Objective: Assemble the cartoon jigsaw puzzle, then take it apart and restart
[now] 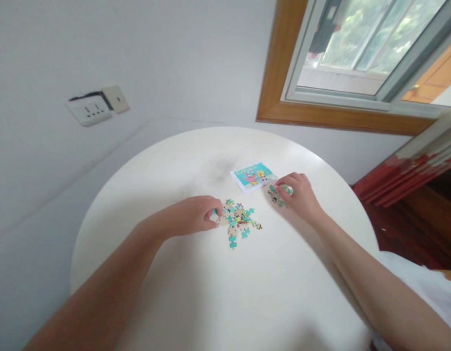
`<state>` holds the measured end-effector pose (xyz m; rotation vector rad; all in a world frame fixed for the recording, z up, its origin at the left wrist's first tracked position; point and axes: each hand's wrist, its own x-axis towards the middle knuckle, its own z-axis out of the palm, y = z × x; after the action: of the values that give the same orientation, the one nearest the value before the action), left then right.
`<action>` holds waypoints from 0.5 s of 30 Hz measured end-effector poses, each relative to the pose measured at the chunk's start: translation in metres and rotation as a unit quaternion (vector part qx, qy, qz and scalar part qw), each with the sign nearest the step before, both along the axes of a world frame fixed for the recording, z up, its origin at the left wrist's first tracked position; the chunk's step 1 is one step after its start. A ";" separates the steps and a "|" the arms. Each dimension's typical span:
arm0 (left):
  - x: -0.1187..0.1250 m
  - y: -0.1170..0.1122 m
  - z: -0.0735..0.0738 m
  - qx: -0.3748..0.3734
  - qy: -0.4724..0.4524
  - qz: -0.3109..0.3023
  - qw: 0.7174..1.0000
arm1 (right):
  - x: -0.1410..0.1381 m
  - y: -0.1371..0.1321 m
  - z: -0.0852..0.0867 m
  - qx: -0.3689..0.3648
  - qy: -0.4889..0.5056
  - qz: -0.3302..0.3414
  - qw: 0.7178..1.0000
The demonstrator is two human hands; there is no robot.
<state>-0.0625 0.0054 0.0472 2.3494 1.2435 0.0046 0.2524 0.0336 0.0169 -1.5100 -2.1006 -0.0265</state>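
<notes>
A heap of small jigsaw puzzle pieces (243, 219), teal, yellow and plain beige, lies loosely spread near the middle of the white round table (218, 302). At its left edge is my left hand (196, 214), fingers curved and thumb apart from them, with a teal bit showing in the gap. My right hand (298, 192) is curled above a smaller, blurred cluster of pieces (275, 196) to the right. Some green pieces (288, 189) show between its thumb and fingers. Behind both piles lies a picture card (254, 176) with cartoon figures on teal.
A white wall with a socket (89, 109) stands behind the table on the left. At the upper right is a wood-framed window (284, 109), with a red and white curtain (401, 170) below it. White cloth (419, 278) shows at the right edge.
</notes>
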 end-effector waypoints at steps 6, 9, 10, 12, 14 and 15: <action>0.002 0.000 0.000 0.004 -0.020 -0.001 1.000 | -0.056 -0.036 -0.007 0.018 0.047 0.239 0.970; 0.002 0.000 0.001 0.013 -0.035 -0.011 0.999 | -0.073 -0.046 -0.013 0.005 0.034 0.291 0.956; 0.002 0.000 0.001 0.012 -0.037 -0.013 0.999 | -0.076 -0.048 -0.015 0.000 0.032 0.300 0.953; 0.002 0.000 0.001 0.008 -0.038 -0.016 0.999 | -0.079 -0.049 -0.018 -0.010 0.033 0.311 0.950; 0.003 0.001 0.001 0.008 -0.036 -0.022 0.999 | -0.079 -0.048 -0.019 -0.018 0.038 0.314 0.949; 0.003 0.000 0.002 0.007 -0.035 -0.028 0.999 | -0.079 -0.048 -0.020 -0.020 0.041 0.311 0.949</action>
<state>-0.0591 0.0059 0.0490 2.3739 1.1488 0.0757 0.1736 -0.0141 -0.0027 -0.7921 -2.4211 0.3065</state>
